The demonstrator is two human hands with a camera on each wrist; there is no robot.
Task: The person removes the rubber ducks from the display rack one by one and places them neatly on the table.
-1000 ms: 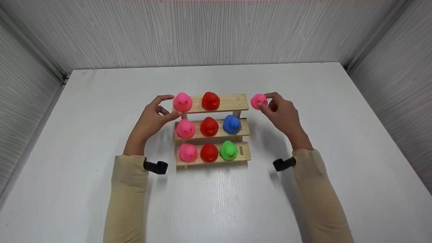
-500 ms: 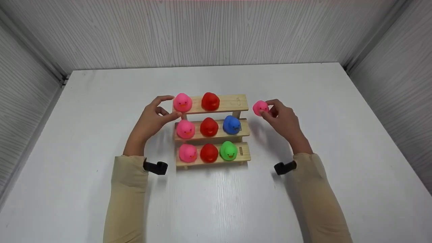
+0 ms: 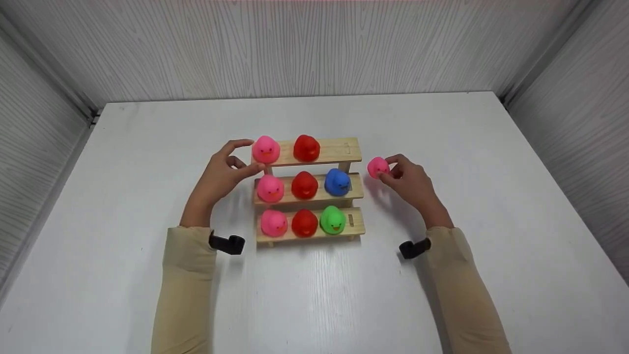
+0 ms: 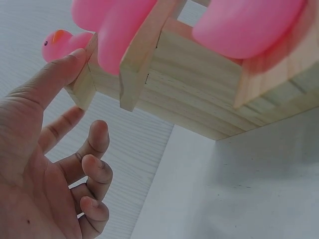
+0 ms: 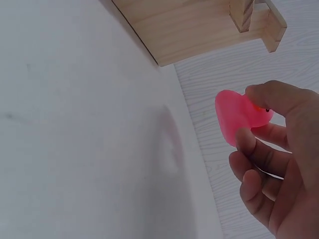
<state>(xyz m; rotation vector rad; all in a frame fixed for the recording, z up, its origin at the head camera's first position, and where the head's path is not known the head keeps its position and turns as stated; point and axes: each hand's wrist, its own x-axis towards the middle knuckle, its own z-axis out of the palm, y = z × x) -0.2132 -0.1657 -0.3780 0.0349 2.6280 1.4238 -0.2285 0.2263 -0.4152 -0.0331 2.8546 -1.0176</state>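
A three-tier wooden stand [image 3: 327, 156] holds small rubber ducks. My left hand [image 3: 221, 169] is at the left end of its top shelf, thumb at the front edge and index finger at the back edge, bracing it; the other fingers are loosely bent. Beside them sits a pink duck [image 3: 266, 150]. My right hand [image 3: 410, 179] pinches another pink rubber duck [image 3: 378, 167] between thumb and fingers, to the right of the stand. In the right wrist view this duck [image 5: 233, 115] is held in the air above the table, its shadow falling below.
A red duck [image 3: 306, 148] stands mid top shelf. The middle shelf bears pink, red and blue [image 3: 337, 182] ducks; the bottom one pink, red and green [image 3: 333, 220] ducks. The white table [image 3: 314, 305] meets grey wood-grain panels [image 3: 295, 49] at back and sides.
My right hand has moved toward the body with the pink duck, from beside the top shelf to about the middle shelf's level. The left hand and stand have stayed put.
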